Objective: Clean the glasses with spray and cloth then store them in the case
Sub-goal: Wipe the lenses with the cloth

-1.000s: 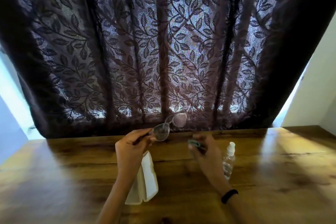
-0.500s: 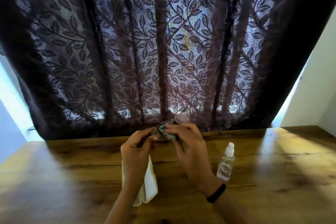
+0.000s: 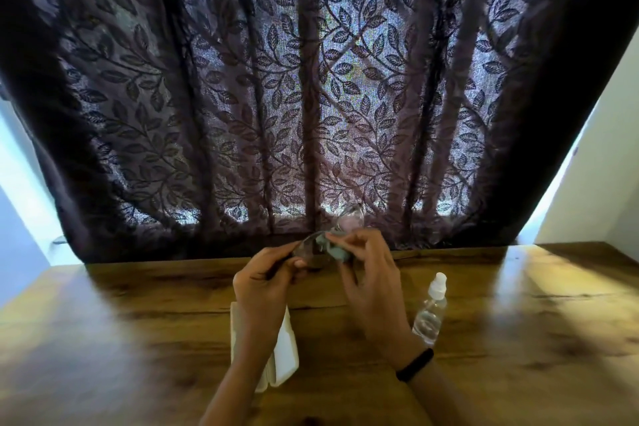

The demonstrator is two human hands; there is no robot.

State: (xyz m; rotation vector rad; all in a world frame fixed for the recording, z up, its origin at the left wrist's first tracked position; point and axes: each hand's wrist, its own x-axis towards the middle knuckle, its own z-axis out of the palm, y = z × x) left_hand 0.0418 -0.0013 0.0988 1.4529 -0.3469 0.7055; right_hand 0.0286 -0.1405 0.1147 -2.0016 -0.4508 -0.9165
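Below frame centre, your left hand (image 3: 266,282) pinches the glasses (image 3: 340,228) above the table (image 3: 138,339). Your right hand (image 3: 366,270) grips the cloth (image 3: 333,251), pressed on the lens; a second ago it hung apart, lower right. Case (image 3: 285,353) lies under your left wrist, bottle (image 3: 430,313) stands right of it; both unmoved.
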